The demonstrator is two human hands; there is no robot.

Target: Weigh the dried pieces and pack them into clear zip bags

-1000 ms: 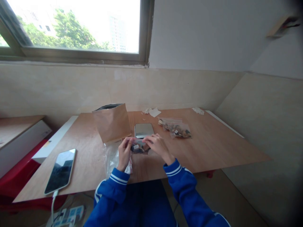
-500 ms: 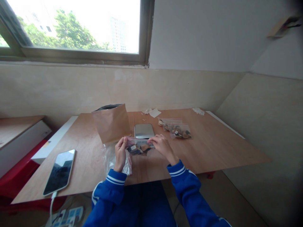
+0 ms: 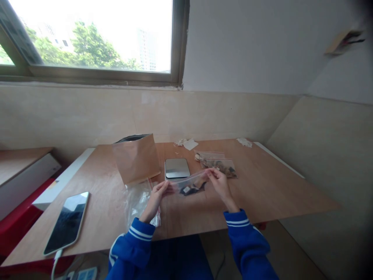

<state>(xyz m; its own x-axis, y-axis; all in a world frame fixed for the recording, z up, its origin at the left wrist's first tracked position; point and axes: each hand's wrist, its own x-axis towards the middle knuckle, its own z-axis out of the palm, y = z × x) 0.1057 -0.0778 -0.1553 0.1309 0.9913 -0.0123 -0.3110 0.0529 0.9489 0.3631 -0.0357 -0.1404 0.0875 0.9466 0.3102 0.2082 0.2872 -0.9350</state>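
Between my hands a clear zip bag (image 3: 189, 187) is stretched over the table, with dark and brown dried pieces and a small white packet inside. My left hand (image 3: 157, 196) pinches its left top corner. At the upper right corner my right hand (image 3: 219, 183) grips it, fingers closed. Just behind the bag lies a flat silver scale (image 3: 176, 168). Under and beside my left wrist is a heap of clear plastic bags (image 3: 136, 204) with red zip lines. Two filled zip bags (image 3: 220, 165) lie beyond my right hand.
An upright brown paper pouch (image 3: 136, 159), its top gaping, stands left of the scale. A tablet (image 3: 67, 223) with a white cable lies at the table's left edge. Crumpled paper (image 3: 189, 144) lies near the wall, and more tissue (image 3: 244, 142) sits farther right.
Both hands have moved to the right with the zip bag, the right hand farther, so the bag is drawn out wider and slopes up to the right. The camera view has tilted slightly upward.
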